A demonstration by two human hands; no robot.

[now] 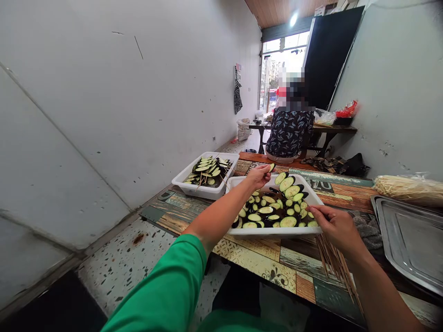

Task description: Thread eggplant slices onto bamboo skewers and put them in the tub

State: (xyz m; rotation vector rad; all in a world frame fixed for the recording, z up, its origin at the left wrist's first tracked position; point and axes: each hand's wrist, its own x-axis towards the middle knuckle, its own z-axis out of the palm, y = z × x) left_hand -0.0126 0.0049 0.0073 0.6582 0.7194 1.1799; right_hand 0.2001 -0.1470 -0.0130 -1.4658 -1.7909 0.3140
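Note:
My left hand (260, 177) is closed, pinching an eggplant slice (272, 168) above the far rim of a white tub (277, 232). At the tub's right side my right hand (330, 219) is closed around the near end of a skewer threaded with several eggplant slices (292, 191). That row of slices slants up and away toward my left hand, over the tub. Loose eggplant slices (266, 210) with dark skin float in brownish liquid inside. Bare wooden skewers (337, 263) lie in a bundle on the table below my right hand.
A second white tub (199, 191) holds skewered eggplant slices at the left. On the right are stacked metal trays (411, 235), a grey cloth (368, 229) and a bagged bundle of pale sticks (408, 186). Beyond the patterned table (242, 251), a person (290, 131) sits facing away.

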